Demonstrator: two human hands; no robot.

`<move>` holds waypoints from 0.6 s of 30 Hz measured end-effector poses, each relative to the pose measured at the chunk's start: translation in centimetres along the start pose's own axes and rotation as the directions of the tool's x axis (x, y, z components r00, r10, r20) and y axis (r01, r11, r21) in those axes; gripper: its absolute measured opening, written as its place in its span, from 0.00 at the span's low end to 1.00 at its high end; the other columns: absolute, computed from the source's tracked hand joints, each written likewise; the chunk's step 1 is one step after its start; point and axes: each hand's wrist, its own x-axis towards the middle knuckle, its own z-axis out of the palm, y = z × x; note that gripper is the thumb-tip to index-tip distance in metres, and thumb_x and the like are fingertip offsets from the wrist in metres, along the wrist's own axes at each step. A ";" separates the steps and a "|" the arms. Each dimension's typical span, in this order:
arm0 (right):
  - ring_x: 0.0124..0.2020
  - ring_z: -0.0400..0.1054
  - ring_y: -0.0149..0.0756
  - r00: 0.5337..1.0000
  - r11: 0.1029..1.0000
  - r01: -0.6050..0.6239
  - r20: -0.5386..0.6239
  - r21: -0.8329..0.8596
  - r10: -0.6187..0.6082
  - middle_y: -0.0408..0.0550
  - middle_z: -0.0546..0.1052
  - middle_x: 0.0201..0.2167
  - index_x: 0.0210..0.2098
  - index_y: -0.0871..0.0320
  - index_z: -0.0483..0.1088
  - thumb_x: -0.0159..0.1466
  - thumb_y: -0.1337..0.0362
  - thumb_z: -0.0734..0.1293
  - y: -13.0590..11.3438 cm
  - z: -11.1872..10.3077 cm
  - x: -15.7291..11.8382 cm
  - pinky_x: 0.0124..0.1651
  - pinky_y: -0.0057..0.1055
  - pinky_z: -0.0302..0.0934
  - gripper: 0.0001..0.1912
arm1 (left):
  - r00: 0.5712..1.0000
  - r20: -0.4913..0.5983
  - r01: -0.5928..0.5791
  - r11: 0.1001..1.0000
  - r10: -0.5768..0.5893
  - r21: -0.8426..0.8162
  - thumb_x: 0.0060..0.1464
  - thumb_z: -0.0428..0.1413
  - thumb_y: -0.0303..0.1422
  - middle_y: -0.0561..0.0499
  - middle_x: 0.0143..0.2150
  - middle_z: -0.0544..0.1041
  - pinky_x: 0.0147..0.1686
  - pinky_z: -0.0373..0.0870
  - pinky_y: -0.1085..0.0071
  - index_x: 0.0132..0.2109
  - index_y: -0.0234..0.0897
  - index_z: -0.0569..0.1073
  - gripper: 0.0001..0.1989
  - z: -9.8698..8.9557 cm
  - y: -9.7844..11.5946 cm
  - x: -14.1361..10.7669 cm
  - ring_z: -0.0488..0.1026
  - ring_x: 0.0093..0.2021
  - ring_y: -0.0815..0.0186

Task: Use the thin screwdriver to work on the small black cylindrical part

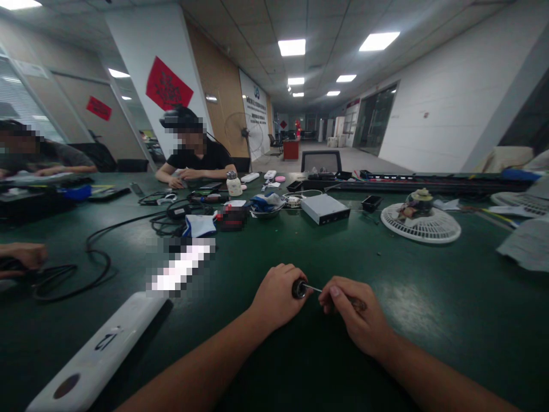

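The left hand (278,295) and the right hand (354,316) are together above the near part of a dark green work table (450,309), a little right of the middle of the near edge. Between them is a small black cylinder (299,289) with a thin metal rod (313,288) coming out of it. The left fingers are closed around the cylinder, and its round end stays visible. The right thumb and fingers are closed near the other end of the rod, but this end is hidden inside the hand, so I cannot tell what is there. By its look, this piece should be light and quite stiff, but the thin rod may bend under side force. The smooth black part may be a little slippery, so I think the best place to take hold is around the cylinder, with the fingertips.

Near the left edge of the table, a co-worker's hand (26,256) rests beside a black cable (72,276). A long white device (94,355) lies at the near left corner. Toward the far edge are a silver metal box (325,209) and, to the right of it, a white fan guard (420,225) with a small motor (418,201) on top.
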 end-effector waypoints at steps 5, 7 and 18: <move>0.28 0.70 0.33 0.997 1.000 -0.003 0.075 0.018 0.002 0.46 0.74 0.26 0.31 0.60 0.73 0.73 0.62 0.56 -0.1 0.0 0.1 0.33 0.29 0.61 0.19 | 1.000 -0.002 0.009 1.000 -0.009 -0.016 0.54 0.61 0.38 0.52 0.39 0.76 0.41 0.65 0.65 0.39 0.41 0.75 0.07 0.0 0.0 0.1 0.70 0.42 0.61; 0.27 0.69 0.32 0.999 1.000 -0.010 0.053 0.005 0.010 0.46 0.73 0.25 0.30 0.60 0.73 0.73 0.62 0.56 0.0 -0.1 0.1 0.32 0.29 0.61 0.20 | 1.000 -0.002 0.013 1.000 -0.013 -0.023 0.54 0.61 0.39 0.52 0.39 0.76 0.41 0.65 0.64 0.39 0.41 0.74 0.09 0.0 0.0 0.1 0.70 0.41 0.61; 0.27 0.70 0.31 0.998 1.000 -0.002 0.063 0.021 0.001 0.45 0.73 0.25 0.30 0.59 0.73 0.73 0.63 0.56 -0.4 -0.2 0.1 0.33 0.28 0.61 0.19 | 1.000 0.021 0.012 1.000 -0.012 0.005 0.55 0.60 0.42 0.51 0.36 0.75 0.39 0.63 0.66 0.34 0.39 0.74 0.11 0.0 0.2 0.3 0.69 0.39 0.62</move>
